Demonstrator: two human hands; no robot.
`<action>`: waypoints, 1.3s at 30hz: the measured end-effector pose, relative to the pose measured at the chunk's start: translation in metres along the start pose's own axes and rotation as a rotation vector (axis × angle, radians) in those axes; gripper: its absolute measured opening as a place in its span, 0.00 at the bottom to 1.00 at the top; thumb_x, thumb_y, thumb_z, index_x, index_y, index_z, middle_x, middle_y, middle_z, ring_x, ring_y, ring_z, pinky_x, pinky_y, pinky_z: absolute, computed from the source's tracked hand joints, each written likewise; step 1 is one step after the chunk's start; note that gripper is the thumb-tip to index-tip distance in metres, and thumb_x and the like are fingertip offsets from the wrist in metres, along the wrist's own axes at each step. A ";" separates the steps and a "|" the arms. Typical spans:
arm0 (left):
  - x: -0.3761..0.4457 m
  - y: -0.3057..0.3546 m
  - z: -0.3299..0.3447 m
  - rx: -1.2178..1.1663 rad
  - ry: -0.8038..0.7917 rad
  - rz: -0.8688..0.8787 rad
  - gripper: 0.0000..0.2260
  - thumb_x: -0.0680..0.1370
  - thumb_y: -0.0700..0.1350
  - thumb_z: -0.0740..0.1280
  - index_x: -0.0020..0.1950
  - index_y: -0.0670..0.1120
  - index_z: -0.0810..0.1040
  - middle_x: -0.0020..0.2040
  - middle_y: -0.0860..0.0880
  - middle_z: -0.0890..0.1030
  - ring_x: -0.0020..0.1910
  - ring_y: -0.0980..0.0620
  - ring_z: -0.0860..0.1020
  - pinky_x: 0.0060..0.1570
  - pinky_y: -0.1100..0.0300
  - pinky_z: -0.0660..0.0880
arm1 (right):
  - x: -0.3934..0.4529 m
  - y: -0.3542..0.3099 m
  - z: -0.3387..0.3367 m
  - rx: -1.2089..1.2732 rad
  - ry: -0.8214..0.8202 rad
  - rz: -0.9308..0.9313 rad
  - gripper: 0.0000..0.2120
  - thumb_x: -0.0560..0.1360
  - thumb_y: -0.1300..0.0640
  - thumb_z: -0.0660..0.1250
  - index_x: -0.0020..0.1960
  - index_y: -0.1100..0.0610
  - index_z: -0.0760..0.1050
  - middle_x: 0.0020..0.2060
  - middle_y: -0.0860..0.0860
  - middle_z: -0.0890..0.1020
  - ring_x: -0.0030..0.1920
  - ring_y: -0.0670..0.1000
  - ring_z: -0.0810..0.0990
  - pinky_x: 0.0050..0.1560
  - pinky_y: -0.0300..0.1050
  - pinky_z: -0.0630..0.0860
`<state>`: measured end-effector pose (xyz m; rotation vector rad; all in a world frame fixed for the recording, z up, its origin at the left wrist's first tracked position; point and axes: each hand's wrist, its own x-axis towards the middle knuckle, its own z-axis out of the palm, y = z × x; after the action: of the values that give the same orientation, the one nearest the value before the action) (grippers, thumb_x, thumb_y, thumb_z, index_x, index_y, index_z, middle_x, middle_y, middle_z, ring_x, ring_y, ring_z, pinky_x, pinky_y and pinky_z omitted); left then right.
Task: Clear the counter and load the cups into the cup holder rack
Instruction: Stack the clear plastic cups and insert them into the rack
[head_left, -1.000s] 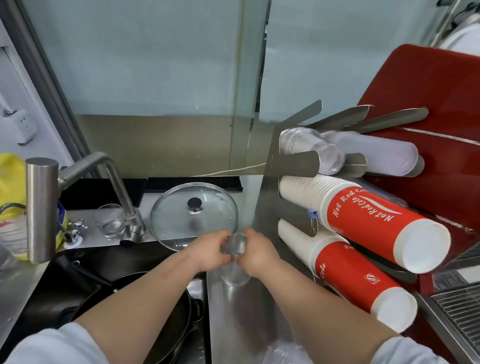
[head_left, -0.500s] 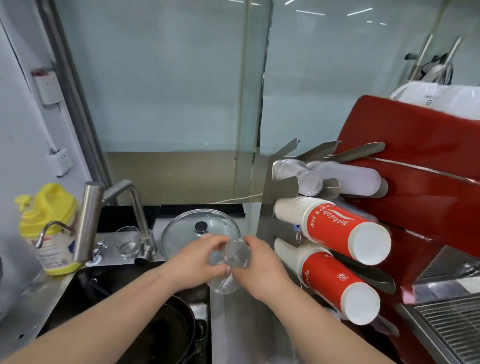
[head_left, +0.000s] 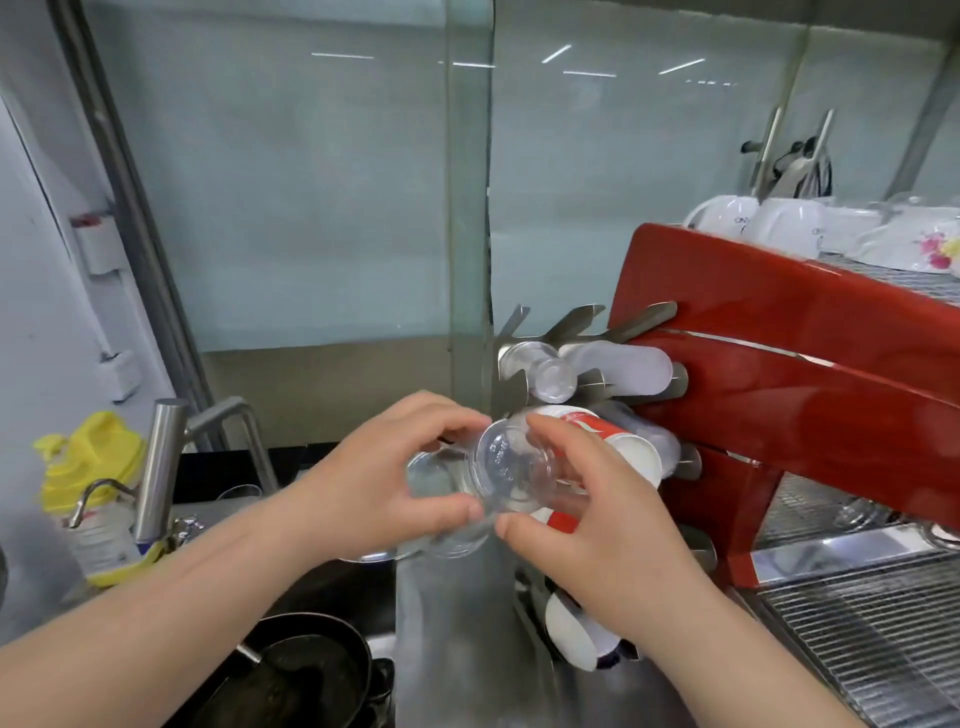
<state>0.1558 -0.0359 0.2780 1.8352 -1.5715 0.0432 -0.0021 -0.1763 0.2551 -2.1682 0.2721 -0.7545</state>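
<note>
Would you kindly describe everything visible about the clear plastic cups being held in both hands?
The clear plastic cups look like a short nested stack of thin, transparent plastic, tipped on its side with a round base facing the camera; small embossed markings show on that base. The left hand grips the rim end, the right hand the base end. The stack is held in the air in front of the cup holder rack, touching only the hands.

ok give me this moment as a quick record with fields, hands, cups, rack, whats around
left hand: grips the clear plastic cups, fingers above, thumb below
right hand: grips the same cups from the other side
clear plastic cups: held on their side in front of the rack
cup holder rack: metal, holds clear cups up top, red paper cups below
left of hands: faucet, yellow-capped bottle, black pan
right: red machine, white mugs on top
</note>
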 end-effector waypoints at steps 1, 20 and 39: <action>0.007 0.010 -0.001 0.009 0.007 0.032 0.25 0.67 0.54 0.72 0.63 0.55 0.76 0.57 0.57 0.76 0.61 0.55 0.75 0.59 0.59 0.73 | -0.002 -0.003 -0.011 0.029 0.033 -0.010 0.31 0.65 0.50 0.76 0.64 0.38 0.70 0.57 0.35 0.76 0.59 0.39 0.77 0.57 0.40 0.78; 0.151 0.113 0.057 0.196 -0.133 0.399 0.23 0.72 0.51 0.71 0.66 0.55 0.73 0.59 0.59 0.75 0.59 0.68 0.70 0.57 0.75 0.64 | -0.025 0.044 -0.152 -0.163 0.442 -0.103 0.35 0.67 0.57 0.77 0.66 0.37 0.65 0.61 0.31 0.70 0.65 0.39 0.72 0.65 0.42 0.74; 0.192 0.072 0.096 0.297 -0.445 0.234 0.15 0.76 0.51 0.68 0.63 0.58 0.75 0.57 0.57 0.77 0.55 0.61 0.74 0.55 0.64 0.73 | -0.002 0.123 -0.131 -0.165 0.271 0.109 0.36 0.69 0.56 0.75 0.72 0.42 0.64 0.66 0.37 0.68 0.66 0.40 0.71 0.67 0.43 0.72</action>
<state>0.1033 -0.2506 0.3280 1.9670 -2.1858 -0.0284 -0.0754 -0.3382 0.2262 -2.1805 0.6063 -0.9931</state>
